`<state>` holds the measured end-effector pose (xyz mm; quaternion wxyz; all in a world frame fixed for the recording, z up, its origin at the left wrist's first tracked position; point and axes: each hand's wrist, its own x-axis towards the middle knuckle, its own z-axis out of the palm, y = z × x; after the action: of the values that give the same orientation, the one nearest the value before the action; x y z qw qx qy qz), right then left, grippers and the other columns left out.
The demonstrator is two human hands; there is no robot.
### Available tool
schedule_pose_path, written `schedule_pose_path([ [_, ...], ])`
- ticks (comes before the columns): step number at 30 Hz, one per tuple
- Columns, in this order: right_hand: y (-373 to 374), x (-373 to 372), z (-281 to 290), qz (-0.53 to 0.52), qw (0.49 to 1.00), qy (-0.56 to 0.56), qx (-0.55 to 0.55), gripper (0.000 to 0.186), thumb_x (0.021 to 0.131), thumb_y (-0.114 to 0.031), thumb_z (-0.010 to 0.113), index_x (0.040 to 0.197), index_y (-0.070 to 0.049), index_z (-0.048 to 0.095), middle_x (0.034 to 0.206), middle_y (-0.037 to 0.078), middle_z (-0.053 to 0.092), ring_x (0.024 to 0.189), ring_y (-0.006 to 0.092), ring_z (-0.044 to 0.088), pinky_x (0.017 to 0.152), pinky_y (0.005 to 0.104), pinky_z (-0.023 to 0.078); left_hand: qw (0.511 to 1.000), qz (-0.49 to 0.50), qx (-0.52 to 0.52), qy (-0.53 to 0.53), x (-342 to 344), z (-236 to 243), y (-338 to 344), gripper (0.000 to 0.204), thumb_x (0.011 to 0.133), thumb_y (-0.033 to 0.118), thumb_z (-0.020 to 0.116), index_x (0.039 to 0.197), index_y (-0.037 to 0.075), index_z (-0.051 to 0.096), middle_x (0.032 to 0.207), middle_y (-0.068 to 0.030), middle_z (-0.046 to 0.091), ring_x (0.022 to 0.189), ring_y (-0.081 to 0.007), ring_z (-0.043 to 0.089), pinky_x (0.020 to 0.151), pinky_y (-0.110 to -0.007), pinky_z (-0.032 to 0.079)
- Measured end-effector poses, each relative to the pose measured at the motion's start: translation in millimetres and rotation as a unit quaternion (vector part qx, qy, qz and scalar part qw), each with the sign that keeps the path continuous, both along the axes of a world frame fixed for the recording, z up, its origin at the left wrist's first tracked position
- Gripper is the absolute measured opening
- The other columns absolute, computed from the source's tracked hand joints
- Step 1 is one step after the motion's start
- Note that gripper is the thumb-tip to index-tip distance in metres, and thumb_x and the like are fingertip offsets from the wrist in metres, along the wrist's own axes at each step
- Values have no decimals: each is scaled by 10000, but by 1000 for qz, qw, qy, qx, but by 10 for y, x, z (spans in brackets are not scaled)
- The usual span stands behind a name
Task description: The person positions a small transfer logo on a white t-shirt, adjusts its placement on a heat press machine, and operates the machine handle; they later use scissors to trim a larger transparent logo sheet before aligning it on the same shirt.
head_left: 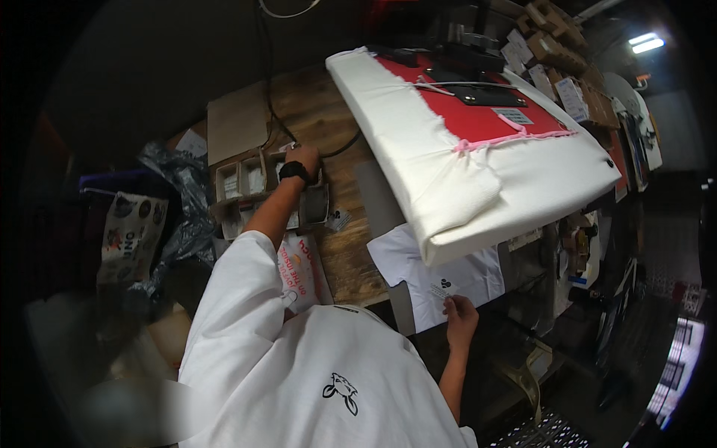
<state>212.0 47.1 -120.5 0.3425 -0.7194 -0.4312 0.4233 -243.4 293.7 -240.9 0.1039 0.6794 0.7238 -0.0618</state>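
My left hand (302, 160), with a black band on its wrist, reaches into a group of small cardboard compartments (228, 179) on the wooden bench (336, 272); its fingertips are hidden. My right hand (461, 319) pinches a small translucent piece (442, 294) on a white folded garment (403, 284), just below a small black printed mark. The garment lies on a grey board under a large white padded platen (523, 183) with a red top panel, pink ties and a black bracket.
Crumpled grey plastic (183, 194) and a printed bag (127, 239) lie at left. A white package with red print (299, 272) sits near my left arm. Black cables cross the bench. Stacked cardboard boxes (567, 52) and assorted tools stand at right, above a perforated crate (545, 425).
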Motion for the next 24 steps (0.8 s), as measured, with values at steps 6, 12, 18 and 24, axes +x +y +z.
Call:
schedule_pose_path([
  [6,46,62,-1,57,997,-49,-3,171,894,-81,669,966,73,651,801,102,689,655,144,640,617,265,506,995,25,40,-87,-158,246,-136,194,810,223,646,871,58,727,910,-192,712,932,-371,680,928,-594,421],
  [12,66,131,42,83,994,-70,-8,201,893,-101,687,983,75,650,805,109,693,655,143,642,620,263,506,950,57,154,-266,-223,424,-305,259,782,234,707,897,7,753,888,-216,717,869,-352,694,836,-490,506],
  [18,21,347,-22,44,998,-39,-19,212,905,-110,685,1004,74,647,827,105,695,671,134,640,629,259,510,776,259,138,-558,-184,585,-529,206,854,193,718,926,5,758,854,-86,745,795,-152,708,699,-297,533],
  [24,66,341,-91,78,996,-23,-33,186,913,-90,662,997,75,645,828,99,694,680,131,640,634,266,525,647,282,118,-698,-4,736,-767,184,903,137,676,953,-33,724,821,-84,719,763,-134,702,622,-200,493],
])
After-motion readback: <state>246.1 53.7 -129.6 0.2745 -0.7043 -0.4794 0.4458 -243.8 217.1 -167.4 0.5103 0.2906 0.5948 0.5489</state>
